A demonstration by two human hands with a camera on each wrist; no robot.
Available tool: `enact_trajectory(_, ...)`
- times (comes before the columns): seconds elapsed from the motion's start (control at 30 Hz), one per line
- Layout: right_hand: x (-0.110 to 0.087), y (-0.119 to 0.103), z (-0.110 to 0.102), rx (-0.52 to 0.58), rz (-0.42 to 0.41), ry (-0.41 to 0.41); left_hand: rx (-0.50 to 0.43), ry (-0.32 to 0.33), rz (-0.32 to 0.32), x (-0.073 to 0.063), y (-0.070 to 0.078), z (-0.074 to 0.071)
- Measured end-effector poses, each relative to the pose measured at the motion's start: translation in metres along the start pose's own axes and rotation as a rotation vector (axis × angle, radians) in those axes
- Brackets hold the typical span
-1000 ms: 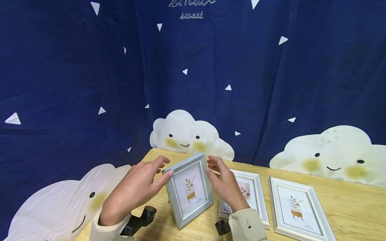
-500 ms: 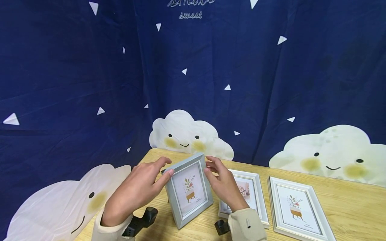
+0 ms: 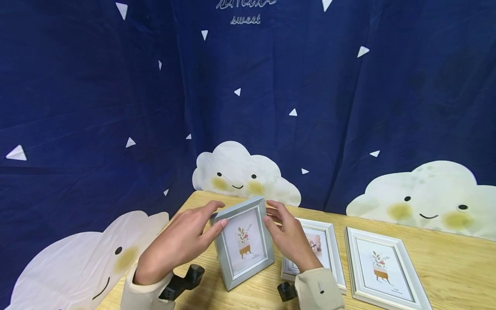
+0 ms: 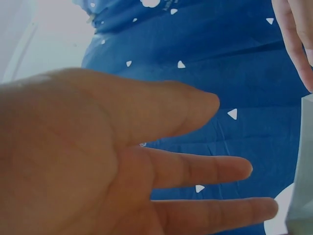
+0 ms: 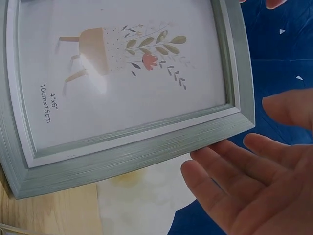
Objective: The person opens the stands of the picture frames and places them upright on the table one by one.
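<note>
A grey-green picture frame (image 3: 244, 243) with a potted-plant print stands upright on the wooden table, leaning back a little. At its upper left corner is my left hand (image 3: 174, 241), its thumb overlapping the front in the head view. The left wrist view shows that hand's fingers (image 4: 210, 215) straight and spread, with only a strip of the frame at the right edge. My right hand (image 3: 290, 237) is at the frame's right side. In the right wrist view its loosely bent fingertips (image 5: 200, 154) are right at the frame's outer edge, and the thumb is held away.
Right of the standing frame, a white frame with a pink flower picture (image 3: 315, 247) lies flat, partly behind my right forearm. Farther right lies another white frame (image 3: 381, 267) with a plant print. A dark blue cloth (image 3: 263, 107) hangs behind the table (image 3: 457, 267).
The standing frame has turned slightly, its lower left corner moving back a little. My left hand has shifted slightly right with it. The right hand has stayed almost in place.
</note>
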State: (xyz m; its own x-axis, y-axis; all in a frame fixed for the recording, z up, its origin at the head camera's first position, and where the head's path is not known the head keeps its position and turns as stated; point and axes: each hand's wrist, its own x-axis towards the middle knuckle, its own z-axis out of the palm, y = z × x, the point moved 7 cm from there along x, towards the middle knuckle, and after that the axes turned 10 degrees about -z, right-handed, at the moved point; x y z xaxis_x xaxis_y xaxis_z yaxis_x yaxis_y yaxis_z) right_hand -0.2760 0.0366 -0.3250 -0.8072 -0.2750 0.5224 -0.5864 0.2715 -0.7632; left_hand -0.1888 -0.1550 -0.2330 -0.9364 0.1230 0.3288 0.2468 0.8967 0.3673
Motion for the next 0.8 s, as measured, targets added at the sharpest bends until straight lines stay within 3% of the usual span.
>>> enact_trajectory(0.47,-0.001,-0.004,-0.008,-0.035,0.023,-0.021,-0.117,-0.114,-0.01,0.021,-0.017,0.021)
enact_trajectory(0.8,-0.004,-0.011,-0.012,-0.087,0.082,-0.069,-0.125,-0.137,-0.01,0.031,-0.025,0.031)
